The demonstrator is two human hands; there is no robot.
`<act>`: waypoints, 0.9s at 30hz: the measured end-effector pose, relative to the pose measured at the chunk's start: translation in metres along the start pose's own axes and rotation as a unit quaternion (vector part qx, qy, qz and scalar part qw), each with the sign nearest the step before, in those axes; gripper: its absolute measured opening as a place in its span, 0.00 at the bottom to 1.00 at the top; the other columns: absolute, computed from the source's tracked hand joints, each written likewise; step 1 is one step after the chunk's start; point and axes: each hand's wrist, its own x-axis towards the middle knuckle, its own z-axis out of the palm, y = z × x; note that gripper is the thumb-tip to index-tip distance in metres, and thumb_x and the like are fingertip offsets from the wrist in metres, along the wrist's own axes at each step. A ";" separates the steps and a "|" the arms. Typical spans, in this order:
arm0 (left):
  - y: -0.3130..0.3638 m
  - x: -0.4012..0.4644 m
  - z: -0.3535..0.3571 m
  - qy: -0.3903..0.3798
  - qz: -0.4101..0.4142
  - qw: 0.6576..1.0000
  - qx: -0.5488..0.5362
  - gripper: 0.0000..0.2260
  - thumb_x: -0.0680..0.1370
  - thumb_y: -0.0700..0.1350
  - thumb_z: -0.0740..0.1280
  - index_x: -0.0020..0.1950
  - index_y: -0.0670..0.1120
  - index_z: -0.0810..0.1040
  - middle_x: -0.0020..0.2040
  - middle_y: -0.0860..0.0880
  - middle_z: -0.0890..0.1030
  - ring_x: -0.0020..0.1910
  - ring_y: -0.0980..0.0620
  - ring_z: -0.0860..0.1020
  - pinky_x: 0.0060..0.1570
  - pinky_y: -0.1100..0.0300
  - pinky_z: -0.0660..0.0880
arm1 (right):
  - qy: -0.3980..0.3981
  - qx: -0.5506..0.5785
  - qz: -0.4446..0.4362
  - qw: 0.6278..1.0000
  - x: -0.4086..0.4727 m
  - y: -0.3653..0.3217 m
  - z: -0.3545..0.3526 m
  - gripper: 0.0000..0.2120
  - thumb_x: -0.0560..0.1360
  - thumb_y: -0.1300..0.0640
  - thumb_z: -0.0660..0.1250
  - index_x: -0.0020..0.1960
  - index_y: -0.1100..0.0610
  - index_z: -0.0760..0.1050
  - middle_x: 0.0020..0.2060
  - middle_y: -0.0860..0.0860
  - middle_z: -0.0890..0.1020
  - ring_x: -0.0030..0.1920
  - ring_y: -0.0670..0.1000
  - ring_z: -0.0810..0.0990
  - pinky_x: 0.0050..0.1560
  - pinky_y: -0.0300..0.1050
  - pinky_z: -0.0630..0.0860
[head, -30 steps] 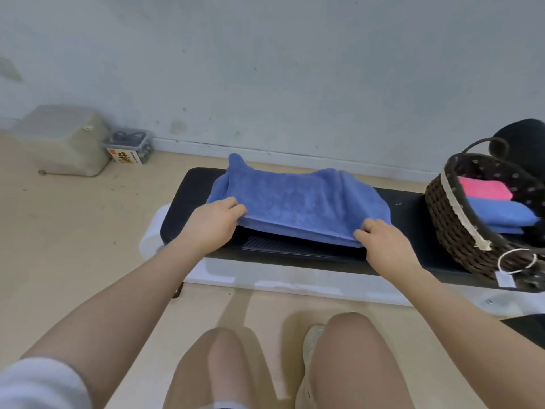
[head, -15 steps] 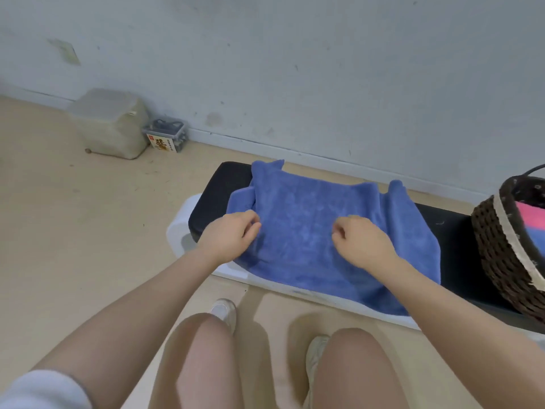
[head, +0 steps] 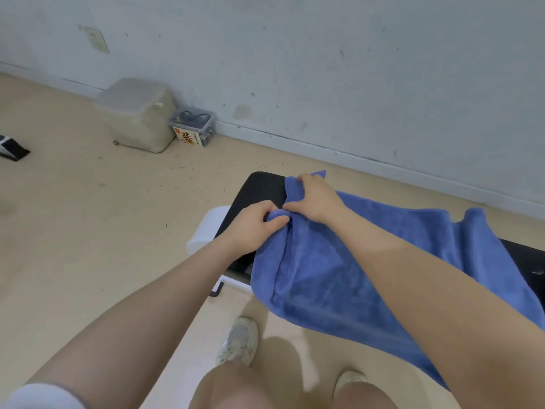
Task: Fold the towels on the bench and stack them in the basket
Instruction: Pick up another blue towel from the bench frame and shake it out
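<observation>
A blue towel (head: pixel 339 270) lies spread over the black bench (head: pixel 259 187), and its near edge hangs off the front toward my knees. My left hand (head: pixel 253 228) pinches the towel's left edge near the bench's left end. Just beyond it, my right hand (head: pixel 315 196) grips the towel's far left corner, with my right forearm crossing over the cloth. The basket is out of view.
The bench's white base (head: pixel 206 231) pokes out at its left end. A grey lidded bin (head: pixel 138 113) and a small clear box (head: pixel 193 128) stand against the wall at the back left. A dark object (head: pixel 11 147) lies on the floor at the left edge. My shoes (head: pixel 239 340) stand below the bench.
The towel has gone from a folded bundle to spread open, hanging over the front. My view swung left and the basket left the frame. Both hands moved to the towel's left edge.
</observation>
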 end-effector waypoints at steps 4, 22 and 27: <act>-0.006 -0.016 -0.016 0.005 0.029 0.999 0.024 0.09 0.78 0.47 0.63 0.40 0.44 0.69 0.34 0.51 0.73 0.33 0.55 0.68 0.34 0.64 0.64 | 0.098 0.052 0.009 0.994 0.004 0.017 -0.002 0.05 0.71 0.66 0.60 0.45 0.65 0.74 0.41 0.60 0.79 0.41 0.53 0.73 0.35 0.42 0.66; -0.066 -0.037 -0.039 0.060 -0.165 0.971 0.163 0.17 0.78 0.59 0.58 0.45 0.45 0.70 0.38 0.48 0.77 0.37 0.45 0.76 0.37 0.55 0.70 | 0.044 -0.189 0.051 0.980 0.036 -0.033 0.021 0.15 0.78 0.57 0.59 0.64 0.59 0.68 0.62 0.57 0.72 0.65 0.59 0.65 0.63 0.52 0.61; -0.075 -0.036 -0.041 0.083 -0.091 0.982 0.141 0.15 0.80 0.53 0.57 0.38 0.46 0.65 0.30 0.51 0.71 0.33 0.47 0.70 0.34 0.55 0.66 | 0.117 -0.172 0.013 0.978 0.048 -0.035 0.022 0.11 0.76 0.62 0.58 0.55 0.53 0.75 0.53 0.53 0.77 0.59 0.57 0.66 0.54 0.49 0.59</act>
